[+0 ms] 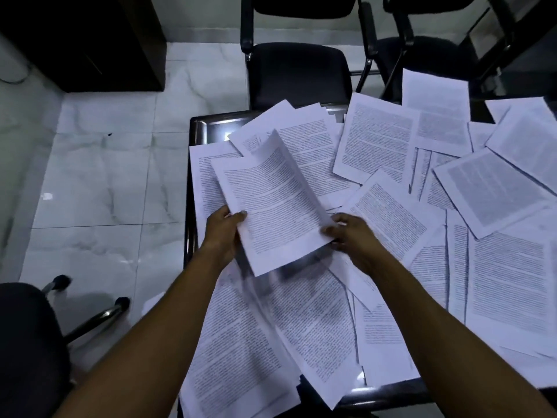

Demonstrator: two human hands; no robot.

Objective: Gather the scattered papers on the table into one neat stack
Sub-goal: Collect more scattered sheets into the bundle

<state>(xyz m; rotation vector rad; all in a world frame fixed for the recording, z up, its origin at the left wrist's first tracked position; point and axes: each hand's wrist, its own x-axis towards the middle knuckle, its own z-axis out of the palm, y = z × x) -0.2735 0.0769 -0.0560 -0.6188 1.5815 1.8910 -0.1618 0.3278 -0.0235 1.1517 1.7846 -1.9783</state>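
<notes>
Right now I see a small bundle of printed sheets (272, 200) lifted above the near-left part of the table (199, 125), bowed along its length. My left hand (224, 229) pinches its left edge, thumb on top; my right hand (346, 233) pinches the lower right corner. Around that bundle, loose papers (497, 267) overlap at all angles across the tabletop. Beyond the table's far edge stand two black chairs (298, 73), and to its left lies pale marble floor (105, 182).

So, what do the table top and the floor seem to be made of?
Table top: probably dark glass or a glossy lacquer, because its bare corner mirrors light sharply; the rim looks like polished metal, though I cannot be sure. Floor: polished marble-look tiles, pale with grey veins, thin joints and soft reflections.
</notes>
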